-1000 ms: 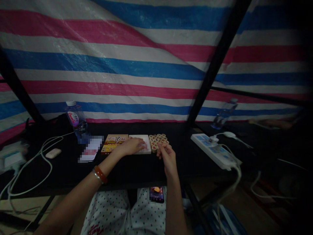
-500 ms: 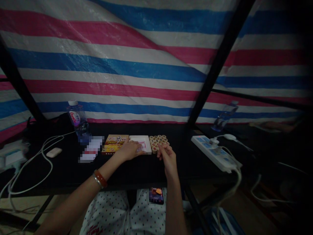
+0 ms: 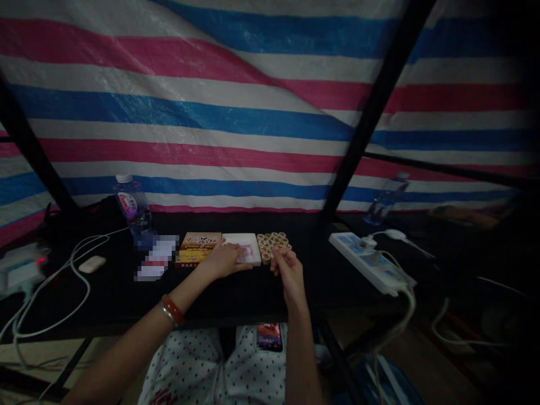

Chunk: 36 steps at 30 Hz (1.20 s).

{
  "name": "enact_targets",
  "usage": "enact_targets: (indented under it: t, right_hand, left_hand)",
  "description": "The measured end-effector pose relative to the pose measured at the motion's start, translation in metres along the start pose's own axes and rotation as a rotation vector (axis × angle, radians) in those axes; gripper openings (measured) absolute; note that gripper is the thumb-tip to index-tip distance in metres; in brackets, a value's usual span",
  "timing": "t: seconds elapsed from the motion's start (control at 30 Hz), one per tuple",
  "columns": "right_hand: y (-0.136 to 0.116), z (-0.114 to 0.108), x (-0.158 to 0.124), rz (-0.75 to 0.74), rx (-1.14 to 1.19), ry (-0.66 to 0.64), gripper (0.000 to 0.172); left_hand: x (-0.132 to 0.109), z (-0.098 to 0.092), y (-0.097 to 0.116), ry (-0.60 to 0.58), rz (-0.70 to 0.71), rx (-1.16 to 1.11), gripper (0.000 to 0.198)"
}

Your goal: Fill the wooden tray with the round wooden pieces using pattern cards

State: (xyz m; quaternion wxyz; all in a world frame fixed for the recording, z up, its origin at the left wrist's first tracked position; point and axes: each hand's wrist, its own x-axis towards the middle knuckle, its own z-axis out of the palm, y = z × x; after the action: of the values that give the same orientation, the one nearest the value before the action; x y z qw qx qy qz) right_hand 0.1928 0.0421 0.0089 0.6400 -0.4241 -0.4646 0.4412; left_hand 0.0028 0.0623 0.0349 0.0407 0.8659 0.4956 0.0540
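Observation:
On a black table [image 3: 236, 292] lies a white tray [image 3: 248, 242] with a yellow printed box lid [image 3: 198, 246] to its left. Right of the tray sits a block of several round wooden chess pieces [image 3: 273, 242]. My left hand [image 3: 225, 260] rests on the tray's near left corner, fingers bent over its edge. My right hand [image 3: 287, 269] hovers at the near edge of the pieces, fingers pinched together; what they hold is too small to see. A red bangle is on my left wrist.
A water bottle [image 3: 131, 211] stands at the back left, with white cables [image 3: 63, 292] and a small white device [image 3: 91, 263] near it. A white power strip [image 3: 371, 264] lies at the right, a second bottle [image 3: 386, 199] behind it. A phone [image 3: 269, 336] rests on my lap.
My left hand has slid back from the tray's middle to its near left corner. My right hand has stayed in place by the pieces.

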Motion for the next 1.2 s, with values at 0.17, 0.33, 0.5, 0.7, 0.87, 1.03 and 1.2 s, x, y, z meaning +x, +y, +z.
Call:
enact_targets:
  t: [0.17, 0.33, 0.5, 0.7, 0.87, 1.03, 1.2]
  right_hand:
    - [-0.004, 0.000, -0.001, 0.004, -0.012, 0.006, 0.039]
    - [-0.005, -0.010, 0.000, -0.067, -0.096, 0.099, 0.037]
    - [0.003, -0.036, 0.005, -0.174, -0.399, 0.333, 0.025]
    - [0.013, -0.055, 0.011, -0.128, -0.734, 0.392, 0.031]
    - [0.019, -0.054, 0.013, -0.123, -0.833, 0.258, 0.050]
    - [0.019, -0.052, 0.014, -0.070, -0.981, 0.205, 0.052]
    - [0.016, -0.050, 0.015, -0.031, -0.997, 0.186, 0.048]
  left_hand:
    - [-0.006, -0.008, 0.001, 0.018, -0.048, -0.029, 0.067]
    - [-0.027, -0.011, 0.002, 0.058, -0.166, -0.046, 0.062]
    - [-0.053, 0.009, 0.006, 0.220, -0.361, -0.029, 0.060]
    - [-0.069, 0.039, 0.010, 0.419, -0.467, 0.020, 0.057]
    - [-0.067, 0.048, 0.010, 0.457, -0.477, 0.074, 0.055]
    - [-0.067, 0.049, 0.011, 0.460, -0.482, 0.107, 0.051]
    - [-0.069, 0.048, 0.012, 0.458, -0.481, 0.095, 0.046]
